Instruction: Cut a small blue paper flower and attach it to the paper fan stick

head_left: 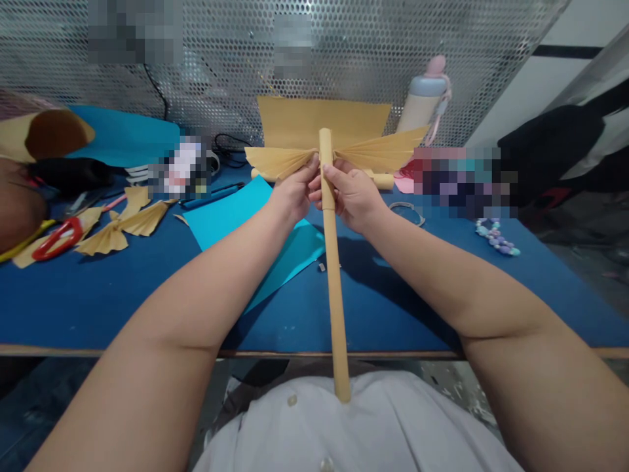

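A long tan paper tube (335, 288) points from the far side of the table back to my body, its near end against my shirt. Near its far end, pleated tan paper wings (386, 152) fan out to both sides. My left hand (297, 190) pinches the tube and the base of the left wing with closed fingers. On the other side, my right hand (356, 196) is closed around the tube, thumb on top. Beneath my left forearm lies a bright blue paper sheet (289, 262). The fingers partly hide the joint between wings and tube.
Red-handled scissors (57, 238) and a pleated paper bow (118, 229) lie at left, beside another person's arm (17, 206). A tan sheet (324, 121) stands against the perforated metal panel (211, 59). At right are a bottle (420, 105), a clear tape ring (407, 213) and a beaded band (497, 239).
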Motion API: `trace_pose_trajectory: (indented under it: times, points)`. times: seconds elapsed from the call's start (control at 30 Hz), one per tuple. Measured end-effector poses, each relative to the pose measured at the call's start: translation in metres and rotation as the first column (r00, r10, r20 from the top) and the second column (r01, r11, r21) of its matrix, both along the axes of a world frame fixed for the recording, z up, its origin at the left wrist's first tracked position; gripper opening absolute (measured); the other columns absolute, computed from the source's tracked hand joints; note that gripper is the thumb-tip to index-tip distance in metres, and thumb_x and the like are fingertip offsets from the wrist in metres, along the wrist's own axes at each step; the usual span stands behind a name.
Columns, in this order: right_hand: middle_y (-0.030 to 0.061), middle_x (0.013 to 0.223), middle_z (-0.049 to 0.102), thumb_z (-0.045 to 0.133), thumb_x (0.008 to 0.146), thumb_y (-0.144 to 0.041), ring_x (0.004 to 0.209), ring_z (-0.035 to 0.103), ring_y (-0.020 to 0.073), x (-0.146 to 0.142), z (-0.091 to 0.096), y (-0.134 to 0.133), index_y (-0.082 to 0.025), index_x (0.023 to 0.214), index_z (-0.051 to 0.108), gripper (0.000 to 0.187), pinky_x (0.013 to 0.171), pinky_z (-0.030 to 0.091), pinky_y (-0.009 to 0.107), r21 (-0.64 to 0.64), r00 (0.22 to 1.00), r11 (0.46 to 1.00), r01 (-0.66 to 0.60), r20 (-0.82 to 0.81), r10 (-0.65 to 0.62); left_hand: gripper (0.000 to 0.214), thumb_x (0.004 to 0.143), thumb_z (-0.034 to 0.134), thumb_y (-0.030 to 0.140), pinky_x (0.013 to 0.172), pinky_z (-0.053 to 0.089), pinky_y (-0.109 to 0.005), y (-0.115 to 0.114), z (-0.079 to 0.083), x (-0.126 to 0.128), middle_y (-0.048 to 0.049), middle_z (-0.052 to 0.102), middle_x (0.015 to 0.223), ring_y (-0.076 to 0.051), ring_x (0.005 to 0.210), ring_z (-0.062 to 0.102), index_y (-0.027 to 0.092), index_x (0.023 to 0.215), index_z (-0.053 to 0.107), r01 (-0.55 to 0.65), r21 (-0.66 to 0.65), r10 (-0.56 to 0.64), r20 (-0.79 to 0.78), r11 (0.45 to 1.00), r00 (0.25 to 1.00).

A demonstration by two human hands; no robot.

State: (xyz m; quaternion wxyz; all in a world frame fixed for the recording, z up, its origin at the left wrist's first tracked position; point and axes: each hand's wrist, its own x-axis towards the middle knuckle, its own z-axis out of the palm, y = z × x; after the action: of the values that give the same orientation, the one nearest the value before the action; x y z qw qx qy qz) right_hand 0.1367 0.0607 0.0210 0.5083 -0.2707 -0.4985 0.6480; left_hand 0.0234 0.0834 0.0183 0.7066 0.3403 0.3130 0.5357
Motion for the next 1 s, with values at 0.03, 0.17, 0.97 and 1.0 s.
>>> trace_pose_trajectory:
  times: [0.03,0.17,0.97,1.0]
  points:
    - [-0.0013,0.073,0.072,0.063,0.097,-0.035,0.054,0.068,0.0092,0.000,-0.001,0.000,-0.017,0.089,0.055,0.022,0.054,0.056,0.021,0.007,1.000,1.000,-0.001,-0.007,0.001,0.036,0.096,0.061,0.046,0.032,0.033,-0.020,-0.001,0.000,0.001,0.0106,0.036,0.038,-0.005,0.027,0.035,0.021,0.070,0.056,-0.017,0.021,0.017,0.021,1.000,1.000]
    - [-0.0011,0.072,0.071,0.066,0.095,-0.037,0.054,0.068,0.0096,0.000,-0.001,0.001,-0.017,0.092,0.056,0.022,0.053,0.055,0.020,0.032,1.000,0.999,0.011,-0.027,-0.010,0.039,0.100,0.054,0.041,0.030,0.029,-0.018,-0.006,0.003,0.002,0.0099,0.035,0.040,-0.004,0.027,0.033,0.019,0.068,0.055,-0.003,0.080,-0.002,0.058,0.997,0.998]
    - [-0.0045,0.056,0.048,0.062,0.095,-0.044,0.042,0.037,0.0069,0.019,0.003,0.025,-0.022,0.071,0.051,0.035,0.038,0.027,0.021,0.206,0.956,0.959,0.195,0.177,-0.233,0.021,0.094,0.058,0.029,0.062,0.055,-0.023,-0.011,0.015,0.005,-0.0002,0.072,0.068,-0.013,0.062,0.069,0.018,0.080,0.067,-0.156,0.125,0.157,0.005,0.980,0.988]
    - [-0.0043,0.061,0.051,0.062,0.095,-0.038,0.044,0.038,0.0066,0.021,0.003,0.027,-0.021,0.073,0.052,0.029,0.039,0.026,0.020,0.197,0.955,0.956,0.217,0.161,-0.250,0.018,0.094,0.057,0.026,0.064,0.055,-0.022,-0.012,0.016,0.006,0.0002,0.073,0.071,-0.013,0.064,0.070,0.018,0.082,0.067,-0.158,0.118,0.157,0.020,0.980,0.987]
